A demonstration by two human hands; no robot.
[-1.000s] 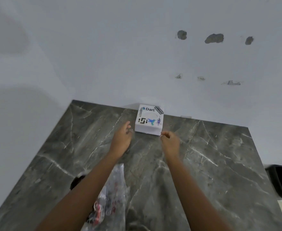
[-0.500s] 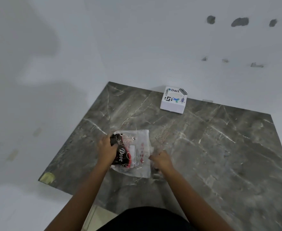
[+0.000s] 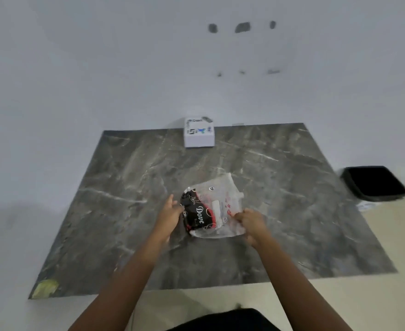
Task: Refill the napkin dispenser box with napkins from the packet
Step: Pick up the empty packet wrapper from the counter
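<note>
The napkin packet [image 3: 217,206] is a clear plastic bag with a black and red "Dove" label; it lies in the middle of the dark marble table [image 3: 125,211]. My left hand [image 3: 171,211] touches its left, black end with the fingers curled against it. My right hand [image 3: 250,222] pinches the packet's lower right edge. The white napkin dispenser box [image 3: 199,137], with stickers on its top, stands apart at the table's far edge against the wall, well beyond both hands.
A black bin [image 3: 373,183] stands on the floor to the right of the table. A yellowish patch [image 3: 46,287] marks the table's near left corner. The white wall rises right behind the table.
Both hands drew back from the dispenser box to the packet near me. The view has shifted, and the box now looks farther away against the wall.
</note>
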